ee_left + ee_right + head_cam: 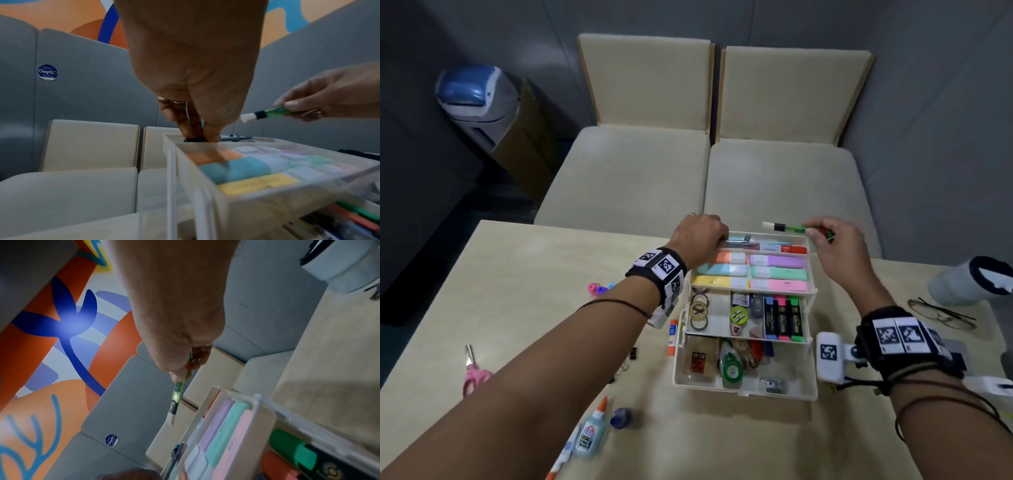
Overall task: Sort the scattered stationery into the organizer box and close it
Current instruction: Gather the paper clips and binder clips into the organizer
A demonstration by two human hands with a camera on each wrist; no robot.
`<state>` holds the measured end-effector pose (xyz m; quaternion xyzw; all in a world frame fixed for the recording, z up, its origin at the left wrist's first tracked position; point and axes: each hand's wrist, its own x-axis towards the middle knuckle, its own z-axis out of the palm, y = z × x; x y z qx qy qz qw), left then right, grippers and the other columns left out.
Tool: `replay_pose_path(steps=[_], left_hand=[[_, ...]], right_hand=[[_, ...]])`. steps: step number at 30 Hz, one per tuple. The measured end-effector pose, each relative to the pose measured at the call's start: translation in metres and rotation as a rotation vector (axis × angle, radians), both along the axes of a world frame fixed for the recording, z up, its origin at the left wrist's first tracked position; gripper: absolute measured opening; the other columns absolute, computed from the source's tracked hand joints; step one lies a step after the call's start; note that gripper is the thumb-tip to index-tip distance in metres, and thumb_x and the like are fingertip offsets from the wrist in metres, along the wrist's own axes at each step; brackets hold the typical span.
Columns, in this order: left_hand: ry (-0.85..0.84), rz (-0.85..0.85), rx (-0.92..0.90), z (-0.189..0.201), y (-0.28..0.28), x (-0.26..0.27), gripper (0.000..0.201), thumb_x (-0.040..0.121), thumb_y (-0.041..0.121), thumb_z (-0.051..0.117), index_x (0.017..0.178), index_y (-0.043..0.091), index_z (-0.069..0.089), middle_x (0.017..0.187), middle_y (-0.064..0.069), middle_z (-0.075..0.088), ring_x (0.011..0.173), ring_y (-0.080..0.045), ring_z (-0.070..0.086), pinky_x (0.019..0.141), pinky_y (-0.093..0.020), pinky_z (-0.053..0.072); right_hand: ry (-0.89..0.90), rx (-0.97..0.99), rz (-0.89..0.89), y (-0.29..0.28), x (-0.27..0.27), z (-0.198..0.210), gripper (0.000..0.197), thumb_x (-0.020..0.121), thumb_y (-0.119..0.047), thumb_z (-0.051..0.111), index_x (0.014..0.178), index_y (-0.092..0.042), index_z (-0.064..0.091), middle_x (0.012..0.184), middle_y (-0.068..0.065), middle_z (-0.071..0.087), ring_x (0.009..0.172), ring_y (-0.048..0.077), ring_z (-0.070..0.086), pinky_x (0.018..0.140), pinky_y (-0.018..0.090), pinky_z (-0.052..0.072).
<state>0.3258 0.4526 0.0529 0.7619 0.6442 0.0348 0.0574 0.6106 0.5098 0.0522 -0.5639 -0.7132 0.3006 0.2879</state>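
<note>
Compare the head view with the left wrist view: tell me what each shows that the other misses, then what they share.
Only the head view shows the table with loose pink scissors and glue bottle, plus the organizer box's lower tiers. Only the left wrist view shows a round blue wall sticker and the left hand's fingers reaching into the back compartment. Both show the right hand pinching a green brush above the pastel erasers.

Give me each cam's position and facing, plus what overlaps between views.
Head: worn on head, looks forward and down at organizer box on table; both forearms, left hand, right hand show.
Left wrist: looks along left hand into top tray; fingers show.
Right wrist: looks along right hand pinching green brush; palm shows.
Shared: brush and pastel highlighters appear in all three.
</note>
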Motion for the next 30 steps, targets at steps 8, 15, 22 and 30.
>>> replay_pose_path(steps=[8,15,22,30], left_hand=[[-0.055,0.084,-0.016,-0.003,-0.004,-0.004,0.023,0.093,0.017,0.057,0.096,0.026,0.078,0.094,0.003,0.071,0.079,-0.021,0.065,0.08,-0.035,0.048],[-0.202,0.13,0.02,-0.006,-0.025,-0.015,0.018,0.088,0.017,0.065,0.1,0.021,0.078,0.096,0.001,0.069,0.086,-0.022,0.064,0.079,-0.037,0.052],[-0.351,0.197,-0.023,-0.001,-0.098,-0.056,0.02,0.091,0.024,0.071,0.111,0.023,0.074,0.104,0.003,0.067,0.086,-0.014,0.063,0.08,-0.034,0.054],[-0.409,0.294,-0.174,-0.038,-0.258,-0.117,0.013,0.09,0.023,0.07,0.103,0.023,0.074,0.098,0.005,0.067,0.079,-0.009,0.058,0.076,-0.036,0.053]], right_hand=[[-0.071,-0.149,0.077,0.009,-0.022,-0.023,0.019,0.102,-0.012,0.063,0.111,-0.015,0.079,0.107,0.002,0.076,0.1,0.018,0.069,0.088,0.025,0.046],[-0.177,0.005,0.029,0.004,-0.025,-0.038,0.015,0.1,-0.014,0.066,0.108,-0.02,0.077,0.113,-0.001,0.05,0.117,0.027,0.056,0.106,0.044,0.05],[-0.069,0.133,0.098,-0.05,-0.052,-0.015,0.014,0.095,-0.012,0.066,0.105,-0.016,0.076,0.103,0.001,0.059,0.1,0.026,0.062,0.091,0.028,0.047],[-0.025,-0.078,0.445,-0.221,-0.111,-0.019,0.011,0.094,-0.011,0.075,0.102,-0.018,0.078,0.088,-0.006,0.075,0.071,0.008,0.065,0.072,0.021,0.051]])
